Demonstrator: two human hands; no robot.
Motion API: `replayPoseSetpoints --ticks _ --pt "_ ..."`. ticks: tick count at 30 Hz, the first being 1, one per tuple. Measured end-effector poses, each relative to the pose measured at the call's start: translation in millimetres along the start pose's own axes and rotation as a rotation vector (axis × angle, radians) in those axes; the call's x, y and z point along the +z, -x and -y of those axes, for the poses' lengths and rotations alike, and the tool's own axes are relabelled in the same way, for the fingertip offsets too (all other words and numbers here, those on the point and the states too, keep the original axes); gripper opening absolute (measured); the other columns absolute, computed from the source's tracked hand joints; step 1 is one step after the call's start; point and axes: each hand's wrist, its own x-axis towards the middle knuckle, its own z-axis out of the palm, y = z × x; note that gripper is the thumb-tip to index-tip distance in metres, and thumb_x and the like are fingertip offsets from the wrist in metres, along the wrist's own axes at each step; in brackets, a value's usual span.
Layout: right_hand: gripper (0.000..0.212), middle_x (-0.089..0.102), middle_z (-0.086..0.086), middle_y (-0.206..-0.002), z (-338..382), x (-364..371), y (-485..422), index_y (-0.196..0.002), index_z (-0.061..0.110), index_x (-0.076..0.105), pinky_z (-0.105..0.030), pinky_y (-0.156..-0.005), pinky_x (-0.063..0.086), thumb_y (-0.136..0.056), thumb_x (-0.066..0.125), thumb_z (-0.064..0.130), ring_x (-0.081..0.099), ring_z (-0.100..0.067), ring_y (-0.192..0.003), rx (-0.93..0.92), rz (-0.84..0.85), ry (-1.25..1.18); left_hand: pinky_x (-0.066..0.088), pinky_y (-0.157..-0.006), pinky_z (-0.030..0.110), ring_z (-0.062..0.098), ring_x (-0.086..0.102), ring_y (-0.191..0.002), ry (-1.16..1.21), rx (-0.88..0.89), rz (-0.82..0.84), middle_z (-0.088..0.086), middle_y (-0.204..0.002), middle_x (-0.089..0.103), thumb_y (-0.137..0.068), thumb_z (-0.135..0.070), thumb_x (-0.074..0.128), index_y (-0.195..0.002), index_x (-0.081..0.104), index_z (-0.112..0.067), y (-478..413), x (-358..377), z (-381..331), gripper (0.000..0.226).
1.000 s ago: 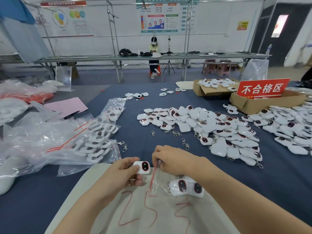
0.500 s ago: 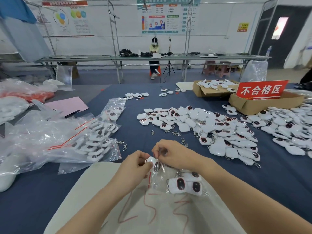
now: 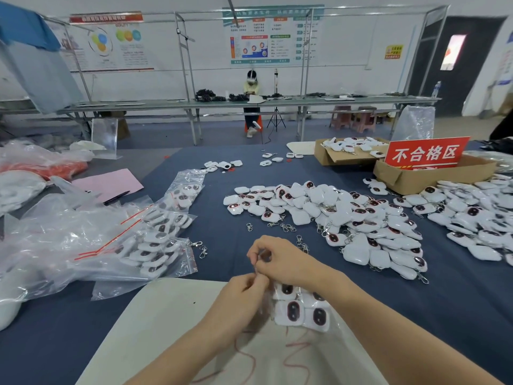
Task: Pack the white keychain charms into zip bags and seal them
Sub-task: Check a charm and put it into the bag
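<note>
Red sign (image 3: 426, 154), cardboard box (image 3: 410, 182)

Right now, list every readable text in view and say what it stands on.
"不合格区": white characters on the red sign propped in the open cardboard box.
Wall posters: text too small and blurred to read.
Yellow notice on the wall: unreadable.

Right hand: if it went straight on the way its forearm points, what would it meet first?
The right hand, pinching the clear zip bag with the left hand, points away and leftward. Past bare blue cloth, it would probably first meet the filled clear bags of white charms; depth is uncertain.
</note>
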Motion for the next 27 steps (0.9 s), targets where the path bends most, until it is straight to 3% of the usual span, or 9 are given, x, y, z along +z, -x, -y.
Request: replayPoseSetpoints --ticks 2,5,8,11,13,17,21,25,27 --pt "0.027 0.065 0.014 -0.091 -4 -1 0 -0.079 0.037 0.062 -0.03 -0.074 0.054 -0.082 0.048 0.013 0.062 -0.01 -0.072 0.017 -0.03 -0.044 0.03 -0.05 0.02 0.005 0.037 -0.05 -0.099 0.099 -0.03 -0.015 -0.051 0.045 -0.102 -0.034 0.053 -0.067 0.047 -0.02 1 0 6 0.038" --pt "0.035 0.057 0.015 -0.06 -15 -9 2 -0.09 0.04 0.064 -0.016 -0.049 0.039 -0.085 0.045 0.01 0.041 -0.007 -0.048 0.063 -0.147 -0.141 0.034 -0.056 0.023 0.007 0.039 -0.054 -0.162 0.195 -0.128 -0.009 -0.058 0.051 -0.102 -0.036 0.055 -0.075 0.052 -0.013 4 -3 19 0.035" --pt "0.039 0.067 0.018 -0.082 -36 -23 9 -0.094 0.044 0.064 -0.016 -0.049 0.042 -0.091 0.046 0.009 0.043 -0.002 -0.049 0.137 -0.331 -0.175 0.039 -0.061 0.025 0.007 0.045 -0.059 -0.233 0.222 -0.133 0.0 -0.071 0.063 -0.102 -0.047 0.049 -0.083 0.057 -0.018 6 -11 29 0.035" --pt "0.041 0.065 0.019 -0.108 -61 -36 21 -0.096 0.044 0.061 -0.017 -0.056 0.042 -0.095 0.044 0.006 0.051 0.006 -0.058 0.212 -0.508 -0.149 0.042 -0.067 0.025 0.003 0.056 -0.076 -0.27 0.224 -0.212 -0.009 -0.077 0.065 -0.101 -0.048 0.047 -0.089 0.06 -0.032 1 -21 33 0.024" --pt "0.04 0.063 0.014 -0.115 -76 -40 30 -0.102 0.04 0.061 -0.016 -0.068 0.041 -0.095 0.043 0.004 0.056 0.008 -0.081 0.242 -0.592 -0.053 0.042 -0.07 0.022 0.001 0.059 -0.08 -0.178 0.205 -0.282 -0.012 -0.084 0.067 -0.102 -0.04 0.048 -0.095 0.06 -0.033 -10 -25 32 0.015" --pt "0.038 0.057 -0.003 -0.129 -97 -40 36 -0.121 0.023 0.064 -0.037 -0.095 0.045 -0.092 0.048 0.003 0.051 -0.021 -0.112 0.314 -0.595 0.317 0.048 -0.082 0.026 0.007 0.063 -0.092 0.06 0.063 -0.301 -0.012 -0.098 0.068 -0.105 -0.033 0.049 -0.101 0.061 -0.034 -45 -24 25 0.013" --pt "0.037 0.057 -0.004 -0.131 -99 -34 31 -0.126 0.021 0.063 -0.038 -0.107 0.037 -0.093 0.052 0.007 0.05 -0.024 -0.12 0.278 -0.583 0.495 0.047 -0.065 0.023 0.009 0.063 -0.077 0.368 -0.055 -0.319 -0.005 -0.094 0.071 -0.105 -0.025 0.051 -0.103 0.067 -0.029 -82 -13 15 0.016" --pt "0.035 0.05 -0.008 -0.144 -104 -38 28 -0.128 0.023 0.063 -0.047 -0.12 0.012 -0.095 0.055 0.014 0.038 -0.029 -0.138 0.474 -0.738 0.663 0.05 -0.051 0.022 0.008 0.063 -0.059 0.81 -0.085 -0.332 -0.003 -0.076 0.072 -0.103 -0.013 0.054 -0.099 0.069 -0.018 -112 -5 7 0.016" --pt "0.035 0.046 -0.009 -0.147 -109 -40 28 -0.128 0.022 0.062 -0.047 -0.12 0.012 -0.095 0.054 0.014 0.033 -0.028 -0.141 0.531 -0.738 0.621 0.052 -0.051 0.02 0.006 0.065 -0.056 0.975 -0.112 -0.347 -0.005 -0.069 0.072 -0.103 -0.013 0.054 -0.099 0.068 -0.017 -122 -3 9 0.015"
